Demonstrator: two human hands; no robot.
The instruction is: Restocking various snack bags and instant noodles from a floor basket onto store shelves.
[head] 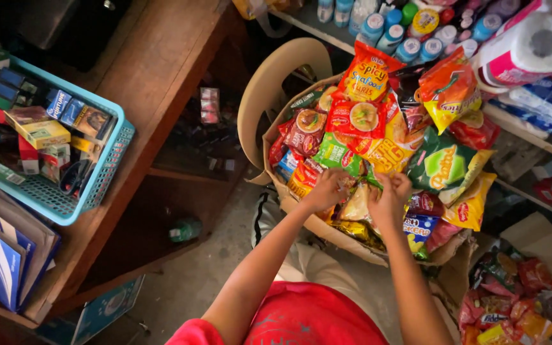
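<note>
Both hands are in a cardboard box [327, 233] full of snack bags, the left hand [324, 190] and the right hand [390, 199] each closed with fingers pinching a pale bag [358, 206] lying between them, beside a wooden table [154, 83].

A pale, crinkled snack packet [358, 206] lay among colourful chip bags [378, 137] heaped in a cardboard box [327, 230], pinched at both ends.

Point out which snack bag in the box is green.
The big green bag on the right of the cardboard box, right of the right hand; its neighbours are red, orange, yellow.
</note>
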